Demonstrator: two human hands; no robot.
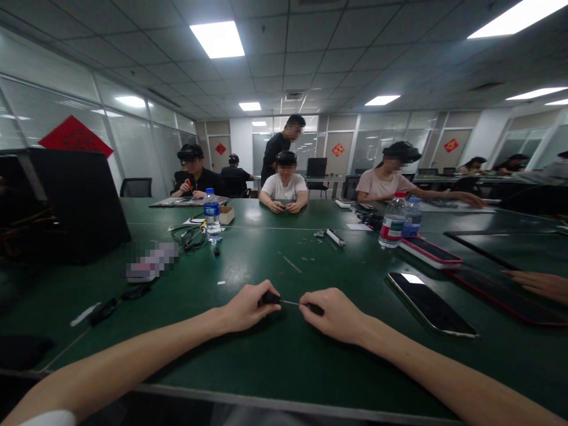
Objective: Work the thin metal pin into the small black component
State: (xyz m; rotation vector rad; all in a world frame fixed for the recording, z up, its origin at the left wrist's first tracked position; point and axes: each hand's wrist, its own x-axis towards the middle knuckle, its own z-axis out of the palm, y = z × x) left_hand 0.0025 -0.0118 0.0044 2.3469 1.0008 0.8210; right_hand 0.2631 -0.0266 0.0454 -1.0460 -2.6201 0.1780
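Observation:
My left hand is closed around a small black piece just above the green table. Opposite it, my right hand pinches a second small black piece. A thin pale metal shaft spans the short gap between the hands; I cannot tell which black piece it belongs to. My fingers partly hide both pieces, so their kind is unclear. To the right of my right hand lies a phone with a dark screen.
Water bottles stand left and right. A white stick-like item lies ahead beside scraps. Cables and a small box are left. A co-worker's hand rests at far right. People with headsets sit opposite.

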